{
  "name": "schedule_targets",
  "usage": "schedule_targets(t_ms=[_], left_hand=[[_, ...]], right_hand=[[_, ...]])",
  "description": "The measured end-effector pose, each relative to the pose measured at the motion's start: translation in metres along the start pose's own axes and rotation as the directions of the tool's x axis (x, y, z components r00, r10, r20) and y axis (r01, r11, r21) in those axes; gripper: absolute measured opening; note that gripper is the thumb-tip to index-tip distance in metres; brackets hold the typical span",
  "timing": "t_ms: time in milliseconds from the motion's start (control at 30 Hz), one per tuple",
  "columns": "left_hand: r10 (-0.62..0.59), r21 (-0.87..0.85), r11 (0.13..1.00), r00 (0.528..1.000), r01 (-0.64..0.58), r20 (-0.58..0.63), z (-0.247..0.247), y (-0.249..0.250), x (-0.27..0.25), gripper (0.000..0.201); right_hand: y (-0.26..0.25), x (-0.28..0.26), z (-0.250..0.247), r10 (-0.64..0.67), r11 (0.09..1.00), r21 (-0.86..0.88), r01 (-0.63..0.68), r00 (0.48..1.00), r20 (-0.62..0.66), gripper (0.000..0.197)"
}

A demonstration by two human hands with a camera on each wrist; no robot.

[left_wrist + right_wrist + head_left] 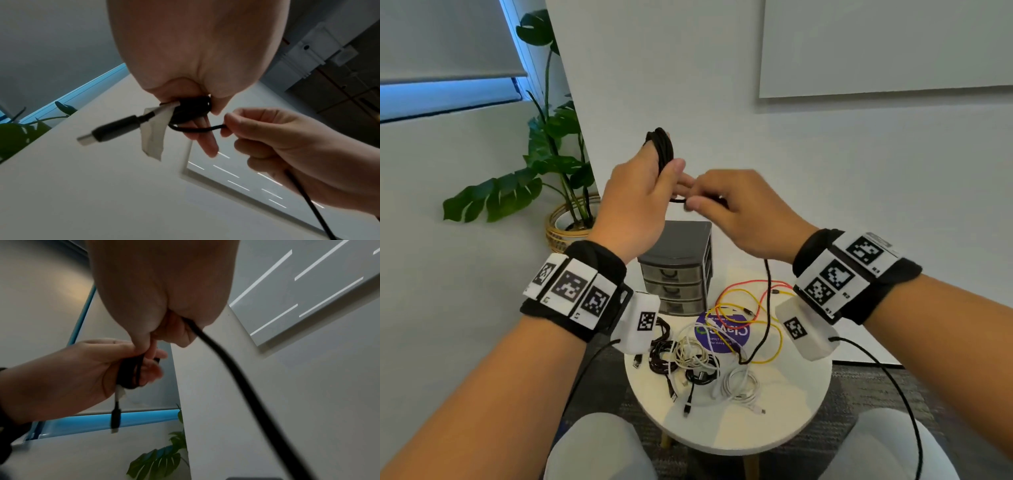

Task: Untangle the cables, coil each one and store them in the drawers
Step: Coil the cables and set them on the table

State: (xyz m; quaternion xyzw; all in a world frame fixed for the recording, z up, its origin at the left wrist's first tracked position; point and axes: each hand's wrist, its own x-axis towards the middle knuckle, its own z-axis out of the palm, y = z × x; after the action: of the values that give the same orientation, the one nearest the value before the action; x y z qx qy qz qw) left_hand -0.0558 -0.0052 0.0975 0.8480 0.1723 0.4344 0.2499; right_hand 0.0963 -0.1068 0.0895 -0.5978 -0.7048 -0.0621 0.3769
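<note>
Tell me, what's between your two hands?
A short stretch of the black cable runs from the coil held in the left hand to the right hand pinching it; the left wrist view shows it best.

left hand [635, 202]: raised, fingers gripping | right hand [739, 212]: raised, fingers pinching

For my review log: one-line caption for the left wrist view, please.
Left hand holds a coiled black cable with its USB plug sticking out, while the right hand pinches the loose strand.

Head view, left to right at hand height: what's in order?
Potted plant → left hand gripping the black cable coil → right hand pinching that cable's free run.
</note>
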Motion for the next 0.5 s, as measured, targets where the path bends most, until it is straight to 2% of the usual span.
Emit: schedule_targets(t_ms=[67, 133, 233, 300, 367, 433, 500], left_hand=[[-0.007, 0.047, 0.999, 0.995, 0.002, 0.096, 0.001, -0.001, 0.000, 0.029], [-0.031, -0.050, 0.998, 0.981, 0.042, 0.194, 0.000, 0.002, -0.004, 0.037], [-0.133, -0.214, 0.955, 0.941, 0.205, 0.311, -0.001, 0.010, -0.009, 0.058], [-0.147, -0.388, 0.862, 0.895, 0.325, 0.422, -0.004, 0.009, -0.012, 0.058], [-0.073, -0.544, 0.744, 0.856, 0.388, 0.511, -0.007, 0.007, -0.016, 0.049], [-0.002, -0.679, 0.619, 0.865, 0.395, 0.502, -0.008, 0.008, -0.017, 0.046], [0.012, -0.787, 0.506, 0.909, 0.354, 0.416, -0.007, 0.012, -0.014, 0.044]], right_hand=[[0.003, 0.002, -0.006, -0.042, 0.996, -0.080, 0.033, 0.993, -0.113, 0.023], [0.000, 0.005, -0.014, -0.109, 0.987, -0.131, 0.091, 0.985, -0.135, 0.027], [-0.001, 0.006, -0.024, -0.159, 0.974, -0.184, 0.132, 0.978, -0.138, 0.032], [0.008, 0.003, -0.029, -0.148, 0.968, -0.226, 0.106, 0.973, -0.179, 0.034], [0.020, -0.005, -0.029, -0.095, 0.976, -0.213, 0.042, 0.966, -0.242, 0.035], [0.031, -0.016, -0.022, 0.005, 0.988, -0.146, -0.045, 0.963, -0.268, 0.036], [0.037, -0.032, -0.005, 0.111, 0.990, -0.068, -0.124, 0.980, -0.163, 0.034]])
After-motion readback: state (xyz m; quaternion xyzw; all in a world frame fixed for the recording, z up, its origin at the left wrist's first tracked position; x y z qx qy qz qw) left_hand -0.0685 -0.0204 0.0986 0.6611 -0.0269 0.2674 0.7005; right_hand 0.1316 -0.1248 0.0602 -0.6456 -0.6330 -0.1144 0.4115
